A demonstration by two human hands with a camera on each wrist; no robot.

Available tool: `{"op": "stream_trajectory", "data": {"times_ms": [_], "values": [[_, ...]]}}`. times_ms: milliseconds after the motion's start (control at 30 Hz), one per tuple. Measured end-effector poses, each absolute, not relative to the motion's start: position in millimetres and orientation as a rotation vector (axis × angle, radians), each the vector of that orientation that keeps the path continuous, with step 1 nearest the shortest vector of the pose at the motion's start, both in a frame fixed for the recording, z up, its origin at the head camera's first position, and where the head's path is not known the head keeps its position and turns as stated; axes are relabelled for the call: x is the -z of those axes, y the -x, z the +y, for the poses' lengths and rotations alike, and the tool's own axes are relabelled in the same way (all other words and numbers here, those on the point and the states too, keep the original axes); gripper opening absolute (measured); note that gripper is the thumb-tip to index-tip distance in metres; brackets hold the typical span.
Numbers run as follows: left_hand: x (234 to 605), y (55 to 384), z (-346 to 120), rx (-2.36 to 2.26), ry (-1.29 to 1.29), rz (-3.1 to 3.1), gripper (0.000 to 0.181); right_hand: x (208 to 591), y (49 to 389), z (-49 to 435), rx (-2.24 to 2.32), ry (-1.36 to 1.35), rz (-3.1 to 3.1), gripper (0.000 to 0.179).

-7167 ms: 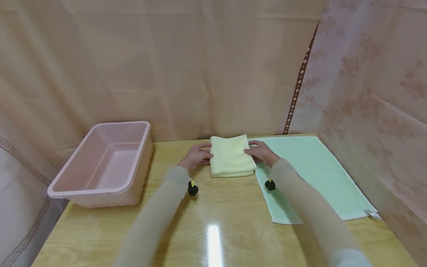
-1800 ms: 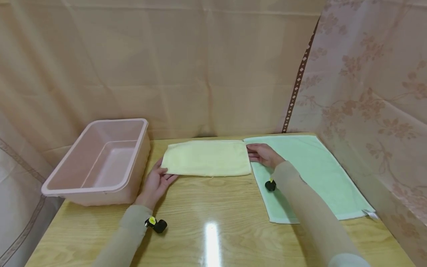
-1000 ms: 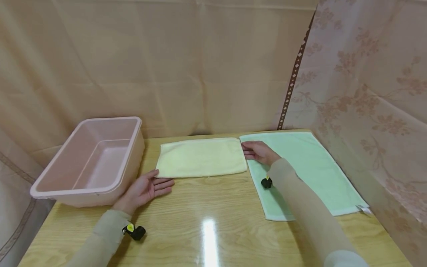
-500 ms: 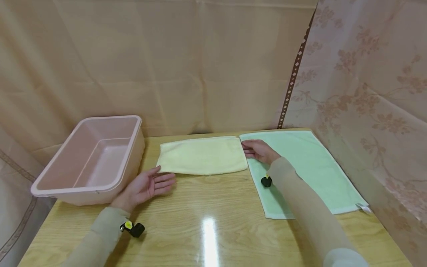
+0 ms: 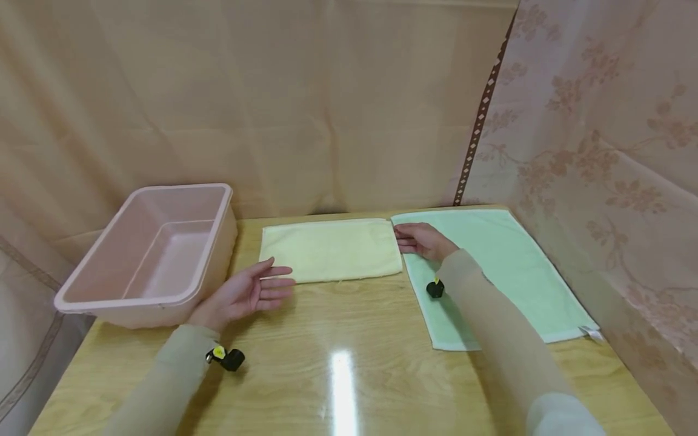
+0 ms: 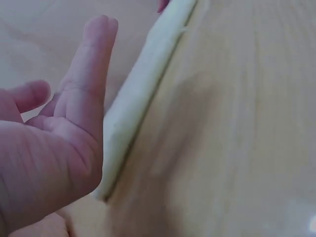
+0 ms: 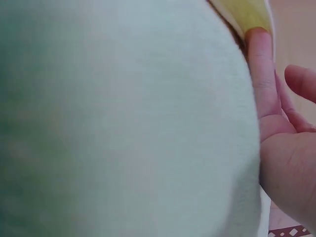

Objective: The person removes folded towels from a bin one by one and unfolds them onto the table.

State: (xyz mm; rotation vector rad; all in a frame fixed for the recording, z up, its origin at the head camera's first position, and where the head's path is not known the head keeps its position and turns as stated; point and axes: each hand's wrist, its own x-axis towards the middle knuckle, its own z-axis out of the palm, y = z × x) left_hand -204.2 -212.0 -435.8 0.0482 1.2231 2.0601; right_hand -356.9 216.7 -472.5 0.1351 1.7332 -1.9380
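A pale yellow towel (image 5: 332, 248) lies folded as a long flat strip at the back of the table. My left hand (image 5: 245, 295), palm up with fingers spread, is at its front left corner and holds nothing. The left wrist view shows those fingers beside the towel's edge (image 6: 140, 86). At the towel's right end is my right hand (image 5: 425, 240), over the mint green towel (image 5: 501, 260). The right wrist view has its straight fingers (image 7: 261, 64) with a fingertip tucked at the yellow towel's (image 7: 252, 15) edge and the thumb apart.
A pink plastic basin (image 5: 136, 315) stands at the left, close to my left forearm. The mint green towel is spread flat at the right with a white tag (image 5: 591, 333) at its front corner. A beige curtain (image 5: 283, 109) hangs behind the wooden table (image 5: 305, 363).
The yellow towel was a small square between both hands and has been opened out leftward. My left hand has let go of its left end. The right hand has barely moved.
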Motion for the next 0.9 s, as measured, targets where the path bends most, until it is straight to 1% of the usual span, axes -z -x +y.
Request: {"op": "stream_trajectory", "data": {"times_ms": [133,267,300,433,500,567,667,767,900], "values": [[426.6,226.0,-203.0,-2.200,0.049,1.270,0.035,467.6,364.5,217.7,1.896,-0.115,1.746,0.044],[425.0,249.2,-199.2,-2.453,0.214,1.079,0.030,463.3,367.4,211.9,1.876,-0.070,1.756,0.044],[426.5,254.2,-198.5,-2.498,0.265,1.025,0.030,462.5,367.3,209.7,1.877,-0.062,1.756,0.042],[436.1,268.5,-196.9,-2.534,0.404,0.936,0.049,462.8,366.4,200.8,1.922,-0.077,1.720,0.032],[441.9,273.1,-197.2,-2.522,0.435,0.929,0.054,464.4,366.6,197.3,1.956,-0.096,1.692,0.030],[446.7,276.4,-198.2,-2.524,0.457,0.906,0.053,466.2,367.1,194.4,1.976,-0.106,1.675,0.035],[450.6,279.3,-199.8,-2.540,0.469,0.856,0.053,467.8,367.0,190.3,1.983,-0.116,1.666,0.053],[450.9,282.3,-201.8,-2.549,0.454,0.821,0.058,468.0,365.6,186.3,1.982,-0.129,1.687,0.067],[446.6,287.9,-204.0,-2.547,0.453,0.847,0.062,467.1,364.9,181.4,1.988,-0.143,1.731,0.070]]}}
